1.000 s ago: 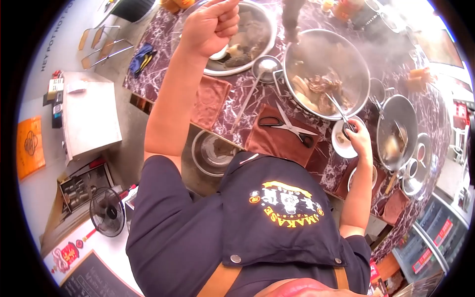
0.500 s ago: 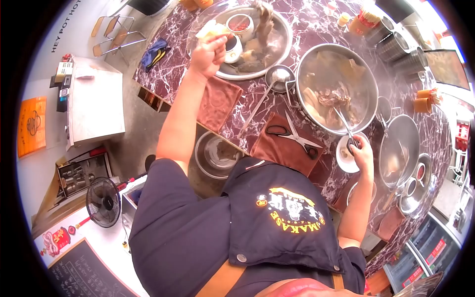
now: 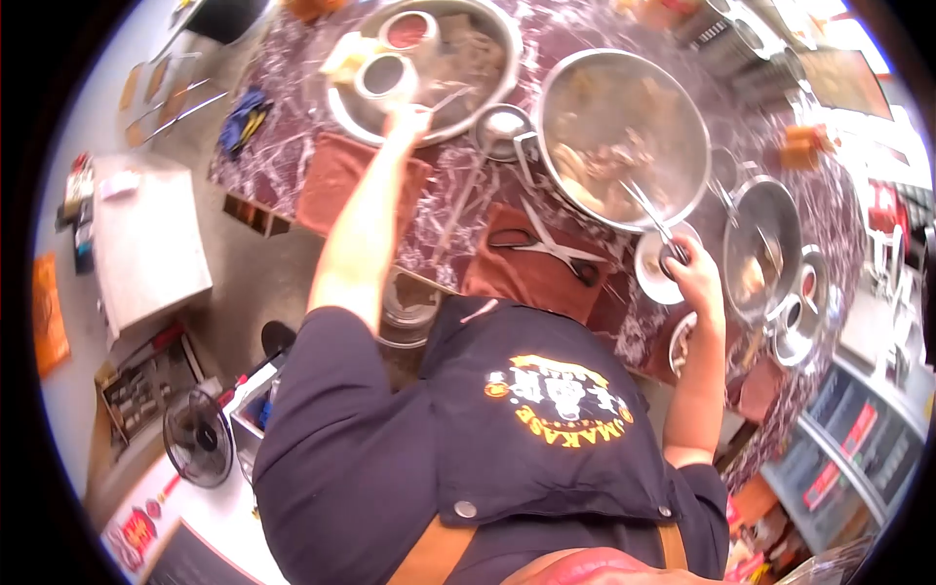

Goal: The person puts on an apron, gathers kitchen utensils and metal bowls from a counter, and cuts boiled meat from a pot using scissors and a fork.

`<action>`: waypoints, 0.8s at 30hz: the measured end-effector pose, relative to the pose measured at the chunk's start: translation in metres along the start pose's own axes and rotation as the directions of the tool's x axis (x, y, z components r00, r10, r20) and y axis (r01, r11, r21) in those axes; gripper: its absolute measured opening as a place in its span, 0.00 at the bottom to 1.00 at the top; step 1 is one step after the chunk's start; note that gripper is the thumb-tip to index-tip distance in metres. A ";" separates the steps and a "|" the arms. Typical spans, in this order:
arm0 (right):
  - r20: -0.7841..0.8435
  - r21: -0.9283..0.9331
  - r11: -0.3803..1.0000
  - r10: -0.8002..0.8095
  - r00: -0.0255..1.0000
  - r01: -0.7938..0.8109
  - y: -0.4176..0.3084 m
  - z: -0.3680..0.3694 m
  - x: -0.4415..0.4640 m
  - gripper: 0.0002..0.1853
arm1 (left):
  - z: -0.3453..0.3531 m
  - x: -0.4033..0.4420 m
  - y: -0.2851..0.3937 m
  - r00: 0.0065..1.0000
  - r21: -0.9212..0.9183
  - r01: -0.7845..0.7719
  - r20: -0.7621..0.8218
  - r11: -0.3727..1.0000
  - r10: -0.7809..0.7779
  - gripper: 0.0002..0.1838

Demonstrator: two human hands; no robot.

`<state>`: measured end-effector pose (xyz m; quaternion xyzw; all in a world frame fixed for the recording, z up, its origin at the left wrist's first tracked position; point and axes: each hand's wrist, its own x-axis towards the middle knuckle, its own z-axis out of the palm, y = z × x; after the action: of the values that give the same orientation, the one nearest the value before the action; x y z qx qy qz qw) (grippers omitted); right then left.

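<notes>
My right hand (image 3: 694, 276) grips black-handled scissors (image 3: 648, 213), their silver blades reaching into a large steel pot (image 3: 704, 146) of steaming broth. Pieces of meat (image 3: 609, 156) lie near the blade tips. Blurred by motion, my left hand (image 3: 408, 122) is at the near rim of a wide steel basin (image 3: 512, 68). A thin pale streak extends from its closed fingers into the basin; I cannot make out what it is. In the basin stand a cup of red sauce (image 3: 408, 34) and a cup of dark sauce (image 3: 385, 78), with a yellowish-white piece (image 3: 351, 57) beside them.
A second pair of scissors (image 3: 551, 249) lies spread on a brown towel (image 3: 487, 278). Between pot and basin is a ladle (image 3: 504, 132). A white bowl (image 3: 655, 273) sits beside my right hand. Farther right are another steel pan (image 3: 756, 224) and a basin (image 3: 804, 341).
My left hand has let go of the yellowish-white piece, which rests beside the cups, and has come down to the basin's near rim. The scissors stay in the pot. The whole view has shifted.
</notes>
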<state>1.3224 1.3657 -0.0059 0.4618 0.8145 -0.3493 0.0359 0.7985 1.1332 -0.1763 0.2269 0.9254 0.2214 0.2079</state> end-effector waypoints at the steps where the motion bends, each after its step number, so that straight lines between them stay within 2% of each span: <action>1: -0.003 -0.039 0.999 0.027 1.000 -0.027 -0.012 -0.009 -0.008 0.24 | -0.008 -0.015 -0.003 0.994 -0.076 -0.083 -0.074 0.994 0.078 0.14; 2: -0.005 -0.073 0.996 0.050 0.999 -0.050 -0.023 -0.017 -0.015 0.24 | -0.016 -0.032 -0.002 0.977 -0.143 -0.168 -0.155 0.975 0.146 0.13; 4: -0.035 -0.169 0.986 0.001 0.999 -0.007 -0.035 -0.030 -0.027 0.24 | -0.029 -0.071 0.020 0.947 -0.353 -0.234 -0.295 0.906 0.129 0.12; 6: -0.059 -0.263 0.963 -0.082 0.995 0.064 -0.037 -0.034 -0.031 0.24 | -0.049 -0.123 0.074 0.963 -0.473 -0.232 -0.236 0.850 0.131 0.12; 8: 0.006 -0.353 0.935 -0.030 1.000 0.030 -0.043 -0.034 -0.025 0.25 | -0.053 -0.157 0.115 0.961 -0.426 -0.270 -0.069 0.864 0.266 0.11; 9: 0.007 -0.391 0.920 -0.043 0.999 0.042 -0.038 -0.024 -0.014 0.25 | -0.047 -0.168 0.130 0.923 -0.334 -0.382 -0.099 0.862 0.371 0.10; 10: 0.008 -0.425 0.903 -0.058 0.998 0.056 -0.032 -0.012 0.001 0.25 | -0.032 -0.167 0.133 0.921 -0.346 -0.377 -0.045 0.859 0.387 0.11; 12: 0.035 -0.320 0.946 -0.036 0.999 0.045 -0.037 0.003 0.029 0.24 | -0.014 -0.165 0.145 0.910 -0.261 -0.396 0.013 0.880 0.414 0.12; 14: -0.011 -0.249 0.968 -0.040 0.999 0.036 -0.039 0.001 0.041 0.23 | 0.003 -0.163 0.148 0.923 -0.268 -0.365 0.025 0.892 0.385 0.12; 16: 0.036 0.104 0.993 -0.059 0.998 0.055 -0.016 0.003 0.058 0.21 | 0.006 -0.165 0.152 0.921 -0.294 -0.365 0.028 0.883 0.390 0.12; 17: 0.082 0.355 0.934 0.004 0.997 -0.033 -0.006 0.005 0.068 0.19 | 0.005 -0.167 0.156 0.925 -0.306 -0.345 0.048 0.887 0.376 0.12; 18: 0.115 0.384 0.919 0.045 0.992 -0.086 -0.018 -0.005 0.069 0.16 | 0.006 -0.168 0.160 0.929 -0.319 -0.325 0.068 0.890 0.364 0.11; 21: 0.243 0.601 0.737 0.203 0.949 -0.311 -0.028 -0.020 0.086 0.13 | 0.017 -0.166 0.166 0.943 -0.336 -0.265 0.107 0.904 0.317 0.11; 22: 0.275 0.670 0.669 0.179 0.945 -0.322 -0.017 -0.020 0.098 0.11 | 0.019 -0.167 0.170 0.942 -0.336 -0.267 0.108 0.903 0.318 0.11; 24: 0.340 0.727 0.567 0.193 0.920 -0.387 -0.019 -0.026 0.112 0.09 | 0.022 -0.169 0.178 0.946 -0.223 -0.299 0.060 0.928 0.319 0.12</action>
<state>1.2507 1.4568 -0.0185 0.5165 0.4831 -0.7067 -0.0204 1.0044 1.1961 -0.0564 0.3569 0.8383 0.3372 0.2371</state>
